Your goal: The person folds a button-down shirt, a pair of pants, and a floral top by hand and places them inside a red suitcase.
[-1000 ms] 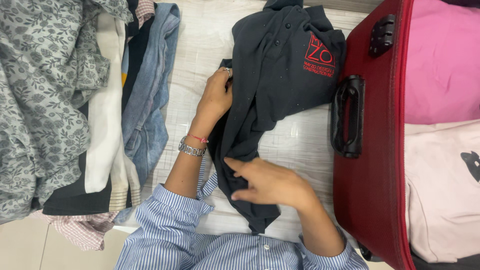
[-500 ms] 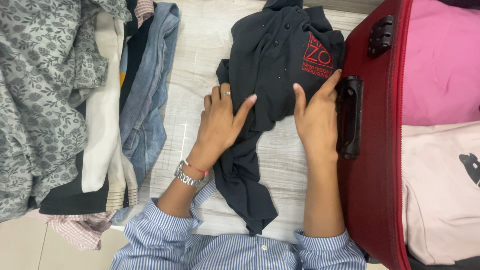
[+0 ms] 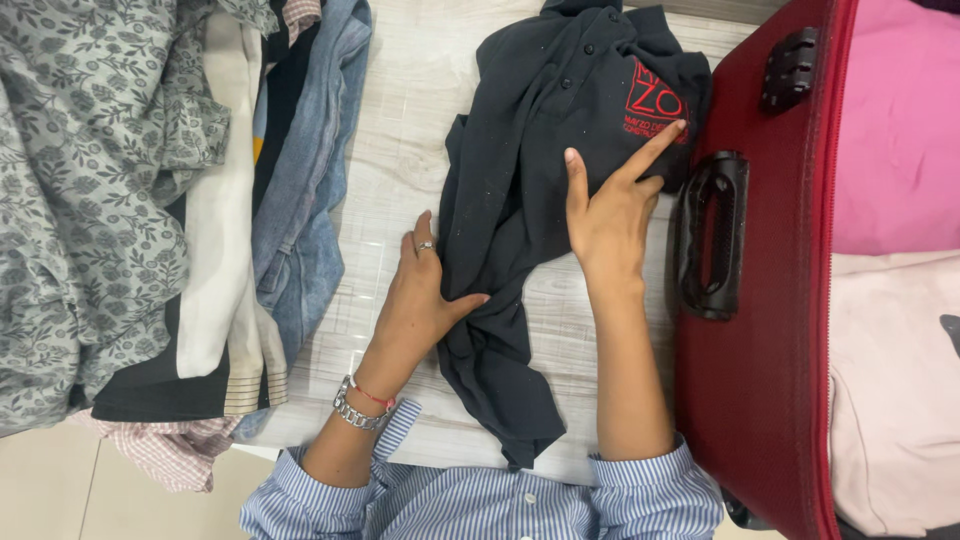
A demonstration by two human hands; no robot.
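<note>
We press our left hand (image 3: 420, 300) and right hand (image 3: 610, 205) – fingers open, flat – on the black polo shirt (image 3: 540, 140), soft and limp, at tabletop (image 3: 400, 120) centre; red suitcase (image 3: 745, 400) at 3 o'clock – best grasped at folded edges.

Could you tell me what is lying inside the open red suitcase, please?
Inside the red suitcase, a bright pink garment lies above a pale pink one bearing a dark print. Whatever sits beneath them is covered.

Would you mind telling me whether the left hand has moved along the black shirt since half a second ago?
Yes. The left hand has slid down the black shirt toward the person, ending farther from the red logo.
</note>
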